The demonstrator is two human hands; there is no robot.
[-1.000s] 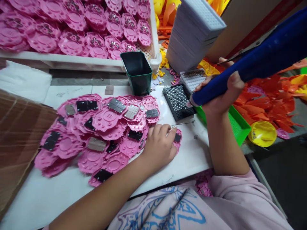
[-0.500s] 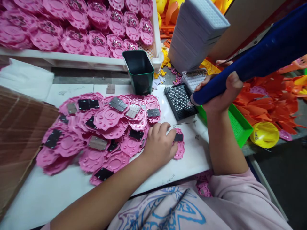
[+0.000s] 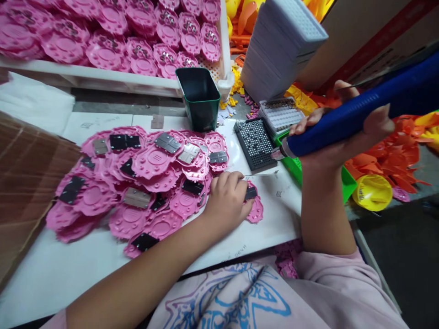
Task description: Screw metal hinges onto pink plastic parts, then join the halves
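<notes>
My left hand (image 3: 226, 197) has its fingers curled over a pink plastic part (image 3: 255, 211) lying on the white work surface, holding it there. A small dark metal plate (image 3: 250, 193) sits on that part, partly under my fingertips. My right hand (image 3: 327, 157) is wrapped round a blue electric screwdriver (image 3: 338, 130), tilted with its bit end pointing down and left. The bit end hangs by the near right corner of a black screw tray (image 3: 254, 142), apart from the pink part. Whether a screw is on the bit, I cannot make out.
More pink parts (image 3: 156, 160) with metal plates are heaped left of my left hand. Behind stand a dark green cup (image 3: 202, 109) and a white crate (image 3: 137, 87) of pink parts. A green tray (image 3: 349, 185), yellow cup (image 3: 372, 193) and orange pieces (image 3: 394, 160) lie right; a cardboard box (image 3: 30, 192), left.
The screwdriver in my right hand has moved right, from over the screw tray to its near right corner. My left hand stays on the pink part, which is turned slightly.
</notes>
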